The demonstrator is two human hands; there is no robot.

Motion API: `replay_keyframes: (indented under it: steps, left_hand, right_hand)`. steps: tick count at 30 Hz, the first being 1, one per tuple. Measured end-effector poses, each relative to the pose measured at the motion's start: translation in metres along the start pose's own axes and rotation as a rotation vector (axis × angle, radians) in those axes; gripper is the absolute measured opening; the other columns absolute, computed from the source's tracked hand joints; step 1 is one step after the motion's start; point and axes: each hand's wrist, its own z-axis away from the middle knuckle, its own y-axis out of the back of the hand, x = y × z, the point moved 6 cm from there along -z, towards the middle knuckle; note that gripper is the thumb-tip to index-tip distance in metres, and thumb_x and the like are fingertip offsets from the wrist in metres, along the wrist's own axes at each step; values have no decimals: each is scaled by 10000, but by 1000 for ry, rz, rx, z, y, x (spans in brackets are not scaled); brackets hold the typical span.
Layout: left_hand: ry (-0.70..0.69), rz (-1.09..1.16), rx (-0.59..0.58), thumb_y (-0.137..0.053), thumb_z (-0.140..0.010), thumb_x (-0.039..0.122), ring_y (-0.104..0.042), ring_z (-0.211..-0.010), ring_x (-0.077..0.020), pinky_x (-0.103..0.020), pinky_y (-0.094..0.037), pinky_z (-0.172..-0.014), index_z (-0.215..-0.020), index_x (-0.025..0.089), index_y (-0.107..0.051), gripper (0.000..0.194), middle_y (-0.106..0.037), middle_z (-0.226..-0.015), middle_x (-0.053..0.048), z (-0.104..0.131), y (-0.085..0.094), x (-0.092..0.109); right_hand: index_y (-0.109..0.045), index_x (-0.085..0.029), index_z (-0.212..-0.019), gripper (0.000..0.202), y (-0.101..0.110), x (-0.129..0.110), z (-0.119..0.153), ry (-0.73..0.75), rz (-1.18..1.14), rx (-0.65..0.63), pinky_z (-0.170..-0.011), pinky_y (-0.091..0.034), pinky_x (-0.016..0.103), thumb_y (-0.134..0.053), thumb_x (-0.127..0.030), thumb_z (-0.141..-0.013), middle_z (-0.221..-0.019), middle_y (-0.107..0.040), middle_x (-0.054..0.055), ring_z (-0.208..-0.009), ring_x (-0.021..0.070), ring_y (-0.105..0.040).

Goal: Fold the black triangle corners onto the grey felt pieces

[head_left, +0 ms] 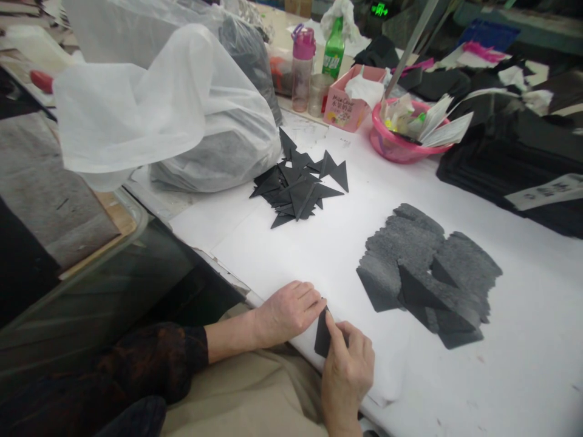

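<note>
While the whole white surface [523,340] stretches away up and to the right, everything the hands are busy with sits right at its near edge, close to the person's lap. Biggest thing around is the white plastic bag [150,103] at the far left, slumped over something grey. Right of centre there's a fanned-out stack of grey felt pieces [423,255] with a few dark triangles lying on top — that stack is well apart from the hands, off to their right and further out. Behind, nearer the bag, lies a loose pile of black triangles [298,182], also well out of reach without leaning.

Along the back edge: a pink basin [392,145] stuffed with papers, a pink tissue box [348,100], a pink-capped bottle [302,60] and a green bottle [334,42].

Now the small stuff. One black triangle [322,337] lies between the two hands, long axis running roughly toward and away from the person, its point aimed away. The left hand [286,312] rests flat-ish, fingers loosely curled, fingertips just touching the triangle's upper tip. The right hand [348,364] is the closer one — thumb and forefinger pinched onto the triangle's right edge, other fingers curled in.
</note>
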Motion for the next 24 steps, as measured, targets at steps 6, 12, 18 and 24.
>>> replay_keyframes:
  steps: [6,12,18,24]
  left_hand:
    - [-79,-52,8,-478,-969,146,-556,-1089,-243,-372,-508,-889,-1124,96,-592,199,-616,-1087,-121,-6,4,-15]
    - [-279,52,41,-492,-964,128,-572,-1112,-217,-334,-507,-925,-1059,67,-626,176,-641,-1153,-124,-6,3,-17]
    - [-253,20,-22,-466,-977,132,-555,-1167,-207,-342,-501,-967,-1152,88,-611,231,-629,-1232,-111,-4,4,-16]
    - [-220,-15,-44,-480,-969,132,-548,-1192,-221,-368,-497,-979,-1216,109,-580,268,-612,-1266,-113,0,8,-17]
  right_hand:
    - [-676,-236,-1117,276,-7,-8,-13,-34,22,7,-739,-357,327,-474,-182,-937,-920,-613,69,-845,204,-482]
    - [-665,-237,-1117,271,-8,-11,-17,-57,50,1,-726,-347,328,-457,-199,-947,-923,-619,61,-852,208,-485]
    - [-655,-172,-1047,171,6,-4,-10,-93,-27,56,-780,-399,301,-559,-215,-912,-887,-644,47,-838,170,-526]
    - [-670,-182,-1101,236,8,5,3,-37,-105,91,-762,-437,253,-527,-143,-917,-894,-573,57,-830,137,-510]
